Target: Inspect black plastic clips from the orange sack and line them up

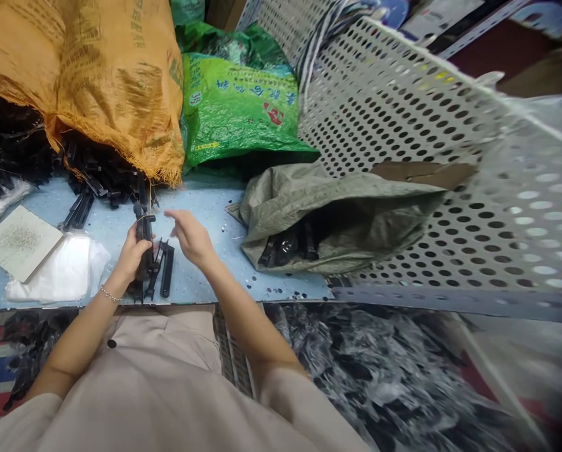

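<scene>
Over blue tabletop [225, 229] | black parts [144, 230] | long axis pointing forward

Green printed bag [243, 103] beyond the fingers [183, 222], pale perforated panel [394, 100] well to their right, speckled card [20, 248] partly on white plastic [59, 273] left of them

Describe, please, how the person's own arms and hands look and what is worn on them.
The left hand and right hand are both bare, without gloves. A thin, silver-coloured chain bracelet circles the left wrist; none shows on the right. Both forearms are uncovered below short, plain, pale beige sleeves.
</scene>
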`<move>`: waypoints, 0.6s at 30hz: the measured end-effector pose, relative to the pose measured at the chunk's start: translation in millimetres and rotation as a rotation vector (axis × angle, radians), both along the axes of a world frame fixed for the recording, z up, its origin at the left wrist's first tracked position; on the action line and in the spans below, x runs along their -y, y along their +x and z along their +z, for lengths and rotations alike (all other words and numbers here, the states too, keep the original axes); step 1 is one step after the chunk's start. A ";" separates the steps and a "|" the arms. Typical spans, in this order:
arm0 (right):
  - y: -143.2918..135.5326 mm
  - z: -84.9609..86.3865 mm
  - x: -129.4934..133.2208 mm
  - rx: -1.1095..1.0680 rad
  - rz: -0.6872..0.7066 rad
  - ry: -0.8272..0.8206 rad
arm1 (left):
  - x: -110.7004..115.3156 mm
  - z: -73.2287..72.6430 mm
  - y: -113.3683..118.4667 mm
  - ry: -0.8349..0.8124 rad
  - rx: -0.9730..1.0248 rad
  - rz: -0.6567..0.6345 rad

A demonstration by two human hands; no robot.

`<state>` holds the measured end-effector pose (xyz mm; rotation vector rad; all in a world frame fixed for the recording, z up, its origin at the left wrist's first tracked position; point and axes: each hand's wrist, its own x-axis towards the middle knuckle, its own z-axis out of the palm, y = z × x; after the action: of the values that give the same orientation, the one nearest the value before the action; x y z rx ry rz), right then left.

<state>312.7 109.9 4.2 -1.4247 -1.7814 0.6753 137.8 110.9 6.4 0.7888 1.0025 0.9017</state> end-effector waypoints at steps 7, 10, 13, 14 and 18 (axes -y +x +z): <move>5.3 10.2 -94.6 0.569 0.290 0.184 | -31.1 -0.4 -13.4 0.108 -0.037 0.134; -1.1 1.5 -98.5 0.602 0.267 0.261 | -44.3 -4.5 -16.8 0.139 -0.041 0.183; 0.0 -3.6 -95.4 0.550 0.241 0.323 | -53.3 -7.5 -24.0 0.145 -0.047 0.205; 0.7 -3.5 -93.8 0.520 0.236 0.342 | -56.0 -7.4 -27.1 0.135 -0.054 0.235; -8.3 5.3 -83.1 0.380 0.207 0.377 | -65.1 -2.5 -34.6 0.123 -0.056 0.369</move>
<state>304.5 193.0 9.5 -1.1725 -2.2315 0.1518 103.2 176.1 3.9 0.7472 1.1728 1.2730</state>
